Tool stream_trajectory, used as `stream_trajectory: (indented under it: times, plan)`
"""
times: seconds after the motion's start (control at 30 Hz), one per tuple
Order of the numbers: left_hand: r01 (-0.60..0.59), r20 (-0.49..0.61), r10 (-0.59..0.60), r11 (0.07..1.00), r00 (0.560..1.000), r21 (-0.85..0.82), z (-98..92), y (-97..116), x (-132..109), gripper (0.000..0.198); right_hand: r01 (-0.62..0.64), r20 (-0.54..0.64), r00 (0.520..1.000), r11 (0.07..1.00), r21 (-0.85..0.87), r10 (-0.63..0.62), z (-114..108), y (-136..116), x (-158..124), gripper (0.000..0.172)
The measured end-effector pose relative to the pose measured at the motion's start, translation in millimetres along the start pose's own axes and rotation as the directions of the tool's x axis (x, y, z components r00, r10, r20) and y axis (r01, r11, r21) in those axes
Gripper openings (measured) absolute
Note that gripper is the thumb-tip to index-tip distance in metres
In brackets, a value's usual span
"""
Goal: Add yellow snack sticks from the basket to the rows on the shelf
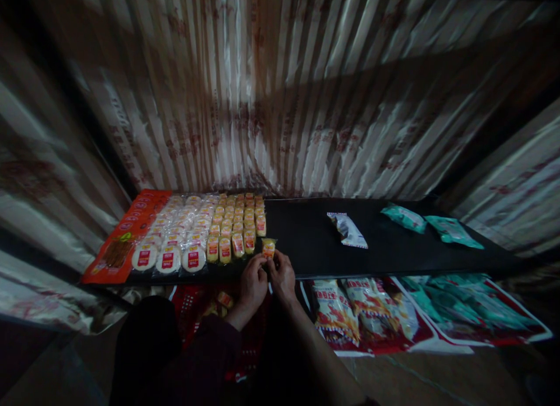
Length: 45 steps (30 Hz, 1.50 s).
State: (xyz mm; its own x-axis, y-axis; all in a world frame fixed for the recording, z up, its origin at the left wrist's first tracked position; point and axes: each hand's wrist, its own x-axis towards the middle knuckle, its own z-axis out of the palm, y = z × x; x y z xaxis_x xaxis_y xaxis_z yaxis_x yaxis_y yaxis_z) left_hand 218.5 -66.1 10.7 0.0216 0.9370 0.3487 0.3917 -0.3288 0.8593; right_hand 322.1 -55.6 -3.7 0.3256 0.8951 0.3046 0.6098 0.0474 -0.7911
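Note:
My left hand point(254, 282) and my right hand point(281, 276) are pressed together at the front edge of a black shelf point(315, 242). Both pinch a small yellow snack packet point(268, 248) that stands at the end of the front row. Rows of several matching yellow packets point(238, 222) run back from it on the left. Beside those lie rows of round white packets with red labels point(175, 242).
A red bag point(131, 231) lies at the shelf's left end. A white packet point(347, 230) and two teal packets point(431, 225) lie to the right. Below the shelf are big bags of snacks point(363, 312) and a red bag point(196, 312). Striped plastic sheeting point(280, 102) hangs behind.

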Motion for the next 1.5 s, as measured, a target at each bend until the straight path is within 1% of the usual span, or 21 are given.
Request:
stream_trajectory:
  times: [0.17, 0.33, 0.47, 0.6, 0.77, 0.83, 0.93, 1.03, 1.17, 1.33, 1.5]
  plan:
    - [0.003, 0.023, -0.004, 0.998, 1.0, 0.061, 8.1, -6.6, 1.2, 0.043, -0.047, 0.023, 0.999, 0.998, -0.04, 0.048, 3.0, -0.7, 10.9, 0.041]
    - [-0.042, 0.101, 0.028, 0.989, 0.994, 0.14, 10.7, -9.6, 2.5, 0.055, -0.071, 0.033, 0.997, 0.997, -0.041, 0.073, 4.7, -1.0, 21.6, 0.041]
    - [-0.089, 0.165, 0.05, 0.967, 0.985, 0.239, 12.1, -11.4, 5.4, 0.061, -0.099, 0.04, 0.994, 0.994, -0.045, 0.1, 6.7, -1.1, 30.8, 0.039]
    - [-0.167, 0.2, 0.098, 0.917, 0.975, 0.363, 12.5, -12.5, 8.2, 0.057, -0.101, 0.052, 0.993, 0.994, -0.052, 0.104, 9.4, -1.8, 37.5, 0.037]
    - [-0.274, 0.181, 0.209, 0.814, 0.961, 0.513, 12.8, -15.3, 11.2, 0.055, -0.075, 0.04, 0.996, 0.996, -0.057, 0.077, 13.7, -0.1, 43.1, 0.036]
    - [-0.316, 0.189, 0.253, 0.771, 0.949, 0.553, 13.5, -18.9, 12.8, 0.055, -0.077, 0.029, 0.996, 0.995, -0.062, 0.079, 15.6, 1.0, 45.5, 0.037]
    - [-0.361, 0.199, 0.304, 0.721, 0.932, 0.591, 13.2, -25.1, 15.7, 0.054, -0.067, 0.017, 0.998, 0.996, -0.06, 0.068, 17.9, 2.5, 49.5, 0.036]
    - [-0.366, 0.217, 0.297, 0.689, 0.93, 0.625, 9.7, -27.5, 18.4, 0.052, -0.048, 0.025, 0.998, 0.997, -0.053, 0.049, 19.2, 3.0, 53.3, 0.035]
    - [-0.367, 0.241, 0.279, 0.655, 0.93, 0.66, 3.4, -25.1, 21.3, 0.053, -0.038, 0.035, 0.999, 0.998, -0.041, 0.039, 20.1, 2.0, 57.3, 0.035]
    - [-0.386, 0.26, 0.286, 0.633, 0.922, 0.672, 2.4, -24.4, 25.2, 0.055, -0.016, 0.063, 0.998, 0.999, -0.036, 0.018, 21.5, 2.0, 61.7, 0.036]
    - [-0.392, 0.269, 0.286, 0.632, 0.92, 0.669, 4.0, -24.8, 30.3, 0.057, 0.0, 0.067, 0.998, 1.0, -0.02, 0.002, 22.4, 4.8, 65.3, 0.034]
